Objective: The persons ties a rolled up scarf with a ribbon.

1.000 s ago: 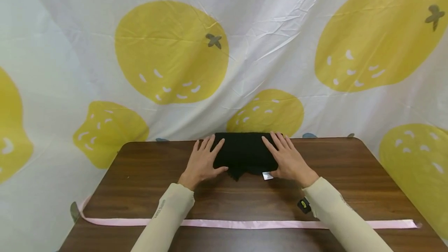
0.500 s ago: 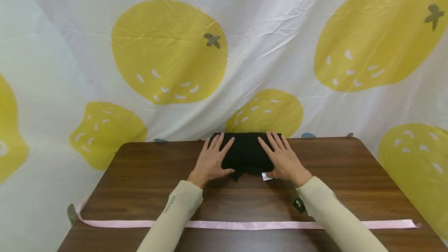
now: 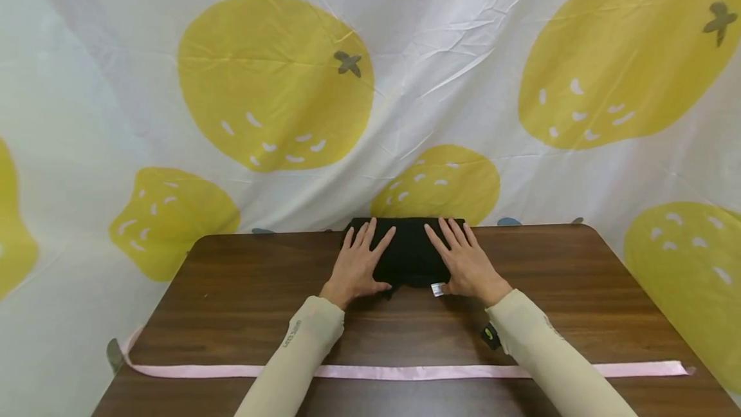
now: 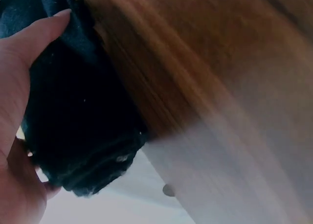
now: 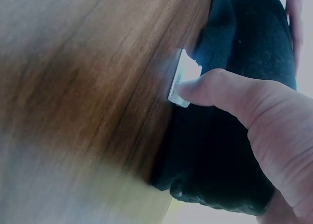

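A folded or rolled black cloth [image 3: 412, 253] lies at the far edge of the table, with layered ends in both wrist views. My left hand [image 3: 360, 268] rests on its left part, fingers spread and straight, thumb along the near side. On the right part lies my right hand [image 3: 470, 264], fingers likewise spread. Its thumb [image 5: 220, 89] touches a small white label [image 5: 185, 79] that sticks out from the cloth's near edge. The cloth's left end [image 4: 98, 177] shows layers beyond the left hand. What lies under the palms is hidden.
A pink ribbon [image 3: 417, 372] runs across the brown wooden table [image 3: 260, 307], passing under both forearms. Behind the table hangs a white curtain [image 3: 428, 69] printed with yellow fruit. A small black device [image 3: 491, 336] sits at the right wrist.
My left hand has slid to the right over the black cloth, and my right hand slightly to the left, so they are closer together. The view has shifted a little.
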A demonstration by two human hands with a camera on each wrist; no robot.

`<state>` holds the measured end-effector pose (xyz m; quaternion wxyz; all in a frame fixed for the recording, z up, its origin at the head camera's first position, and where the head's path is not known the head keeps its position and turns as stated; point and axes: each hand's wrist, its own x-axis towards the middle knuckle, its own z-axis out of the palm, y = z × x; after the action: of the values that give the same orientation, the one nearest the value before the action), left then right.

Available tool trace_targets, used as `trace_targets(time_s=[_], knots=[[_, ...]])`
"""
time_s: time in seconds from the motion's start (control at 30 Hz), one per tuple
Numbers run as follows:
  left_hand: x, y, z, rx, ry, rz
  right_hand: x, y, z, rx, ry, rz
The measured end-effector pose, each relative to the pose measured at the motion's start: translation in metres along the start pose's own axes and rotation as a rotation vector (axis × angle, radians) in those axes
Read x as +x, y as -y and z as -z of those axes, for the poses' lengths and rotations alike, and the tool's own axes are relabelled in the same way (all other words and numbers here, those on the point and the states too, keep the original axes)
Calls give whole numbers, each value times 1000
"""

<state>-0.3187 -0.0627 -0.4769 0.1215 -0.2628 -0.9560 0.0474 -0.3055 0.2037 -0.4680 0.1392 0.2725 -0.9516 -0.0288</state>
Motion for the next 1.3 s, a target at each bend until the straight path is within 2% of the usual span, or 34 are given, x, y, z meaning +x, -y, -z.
trace_targets(time_s=[0.17, 0.47, 0.63, 0.93, 1.1, 1.3], knots=[[3, -5, -1, 35, 25, 26, 2, -1, -3, -15, 14, -7], [10, -12, 2, 97, 59, 65, 8, -3, -7, -38, -19, 4], [10, -14, -1, 144, 24, 62, 9, -4, -9, -49, -7, 4], [14, -14, -6, 187, -89, 54, 12, -7, -16, -107, -124, 36], [15, -14, -7, 193, -87, 60, 13, -8, -20, -106, -151, 48], [16, -13, -9, 178, -64, 73, 15, -12, -22, -46, -156, 51]])
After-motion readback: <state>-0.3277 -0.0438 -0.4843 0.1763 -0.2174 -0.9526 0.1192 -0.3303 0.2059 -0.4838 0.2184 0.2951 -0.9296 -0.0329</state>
